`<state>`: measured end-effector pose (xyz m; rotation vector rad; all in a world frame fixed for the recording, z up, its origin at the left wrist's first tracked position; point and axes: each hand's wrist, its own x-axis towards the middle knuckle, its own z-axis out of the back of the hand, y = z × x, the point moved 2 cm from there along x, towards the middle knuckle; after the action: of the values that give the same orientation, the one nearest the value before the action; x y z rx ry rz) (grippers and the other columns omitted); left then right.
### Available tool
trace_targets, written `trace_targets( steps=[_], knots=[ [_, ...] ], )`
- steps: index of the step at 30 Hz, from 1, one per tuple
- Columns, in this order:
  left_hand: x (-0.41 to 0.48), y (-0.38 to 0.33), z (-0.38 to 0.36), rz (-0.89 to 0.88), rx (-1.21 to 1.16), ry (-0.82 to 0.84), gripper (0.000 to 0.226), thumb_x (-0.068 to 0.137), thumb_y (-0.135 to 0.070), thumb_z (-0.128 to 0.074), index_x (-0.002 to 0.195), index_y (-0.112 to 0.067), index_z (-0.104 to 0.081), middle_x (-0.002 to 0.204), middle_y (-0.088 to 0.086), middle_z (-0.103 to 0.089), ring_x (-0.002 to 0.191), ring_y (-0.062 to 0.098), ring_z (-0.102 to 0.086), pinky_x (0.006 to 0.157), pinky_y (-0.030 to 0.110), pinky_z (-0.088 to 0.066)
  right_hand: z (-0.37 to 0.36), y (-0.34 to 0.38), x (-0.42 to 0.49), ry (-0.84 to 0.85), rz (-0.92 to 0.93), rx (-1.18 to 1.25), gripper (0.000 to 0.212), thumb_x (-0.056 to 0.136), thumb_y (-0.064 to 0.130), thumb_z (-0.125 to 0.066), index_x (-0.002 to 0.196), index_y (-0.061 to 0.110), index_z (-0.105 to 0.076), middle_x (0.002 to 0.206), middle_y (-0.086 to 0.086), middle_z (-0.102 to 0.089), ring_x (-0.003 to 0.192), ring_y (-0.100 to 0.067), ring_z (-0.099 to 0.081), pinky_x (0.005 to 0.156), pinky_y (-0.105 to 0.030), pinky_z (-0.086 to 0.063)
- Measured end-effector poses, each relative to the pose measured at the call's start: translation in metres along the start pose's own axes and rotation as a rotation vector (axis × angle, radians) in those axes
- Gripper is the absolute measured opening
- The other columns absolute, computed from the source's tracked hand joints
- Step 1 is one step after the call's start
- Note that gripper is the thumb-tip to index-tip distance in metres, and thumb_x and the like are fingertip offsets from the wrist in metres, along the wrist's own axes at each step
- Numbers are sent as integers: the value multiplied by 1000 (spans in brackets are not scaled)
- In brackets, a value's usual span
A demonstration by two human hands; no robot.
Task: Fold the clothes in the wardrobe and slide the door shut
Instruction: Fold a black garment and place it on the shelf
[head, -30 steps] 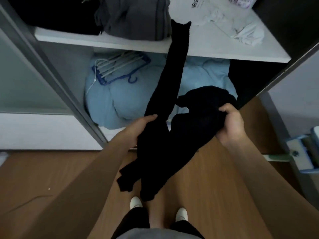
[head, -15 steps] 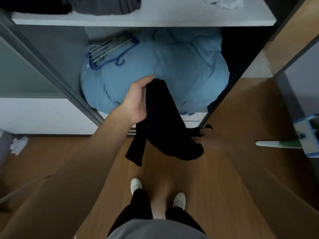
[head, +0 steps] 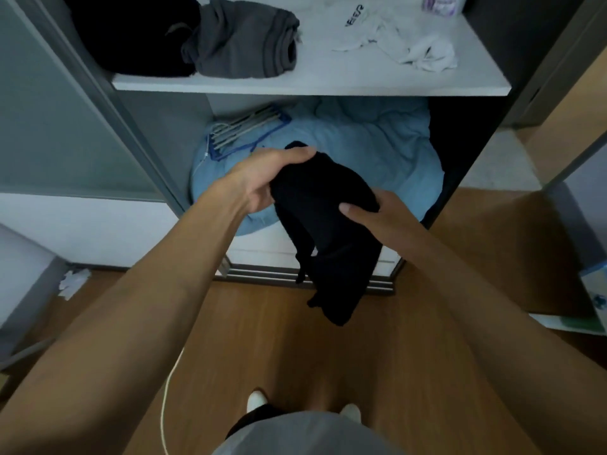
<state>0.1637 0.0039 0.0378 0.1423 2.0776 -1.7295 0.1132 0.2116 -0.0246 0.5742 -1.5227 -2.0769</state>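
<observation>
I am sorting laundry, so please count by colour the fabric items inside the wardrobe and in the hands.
Black: 2, the black garment held by the left hand and right hand, and the black pile on the shelf.
Grey: 1, the grey garment.
White: 1, the white heap, perhaps several pieces.
Light blue: 1, the quilt.
Total: 5.

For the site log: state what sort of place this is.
Likely a home bedroom, at an open sliding-door wardrobe: a white shelf with a folded grey garment, a blue quilt with hangers below, a wooden floor. The left hand and right hand grip a black garment.
</observation>
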Motion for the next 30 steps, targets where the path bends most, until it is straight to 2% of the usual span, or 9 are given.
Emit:
trace_targets(
  steps=[4,6,9,12,17,20,23,27,30],
  knots=[
    [-4,5,42,4,-147,-128,11,90,-18,-73,91,-8,-69,80,3,-75,69,12,-73,61,22,-59,-4,22,2,-57,-8,67,9,92,39,-70,97,33,-72,90,13,-76,84,-4,-72,69,-15,-54],
    [-2,3,52,-72,-202,-141,9,94,-19,-68,90,-11,-67,81,2,-73,74,12,-71,67,23,-59,-13,32,6,-29,-32,118,11,94,37,-68,103,31,-72,97,10,-77,92,-8,-73,77,-20,-56],
    [-3,-5,63,-243,-173,-77,12,101,-23,-56,90,-21,-60,84,-6,-65,79,6,-62,73,23,-49,-26,49,12,-53,-95,382,25,97,33,-64,119,22,-69,110,1,-76,105,-17,-71,88,-28,-57],
    [-5,12,67,-178,-182,63,17,99,-39,-52,103,-25,-61,90,-6,-66,80,9,-60,77,30,-43,-38,68,15,-42,-125,607,31,97,33,-62,121,15,-69,112,-5,-76,103,-19,-72,84,-27,-57],
    [-2,79,61,34,-60,359,50,95,-58,-35,139,-37,-47,142,-4,-55,125,16,-52,111,42,-37,-53,83,14,-29,-205,738,14,91,18,-58,92,8,-68,78,-5,-72,72,-17,-70,65,-26,-57],
    [-6,100,61,114,-19,488,51,88,-60,-54,132,-33,-54,130,-7,-67,116,10,-62,97,29,-48,-55,82,10,-51,-250,797,11,83,13,-59,85,8,-68,78,-6,-67,72,-20,-65,70,-29,-54],
    [-7,102,78,185,171,558,51,79,-37,-83,125,-27,-63,126,-5,-70,118,11,-65,93,19,-53,-49,75,7,-114,-228,810,11,77,11,-60,79,10,-71,78,-5,-68,71,-20,-66,68,-29,-56],
    [-6,102,113,202,791,330,35,80,-41,-83,108,-27,-70,102,-7,-76,93,6,-72,73,11,-52,-46,58,5,-225,-264,863,16,72,12,-62,73,12,-78,82,-6,-72,73,-22,-70,74,-35,-58],
    [-10,104,119,216,764,292,18,86,-35,-77,99,-25,-68,87,-10,-78,78,4,-73,65,12,-52,-46,43,12,-348,-304,813,21,73,10,-64,92,8,-72,89,-10,-73,80,-26,-72,78,-39,-59]
  ],
)
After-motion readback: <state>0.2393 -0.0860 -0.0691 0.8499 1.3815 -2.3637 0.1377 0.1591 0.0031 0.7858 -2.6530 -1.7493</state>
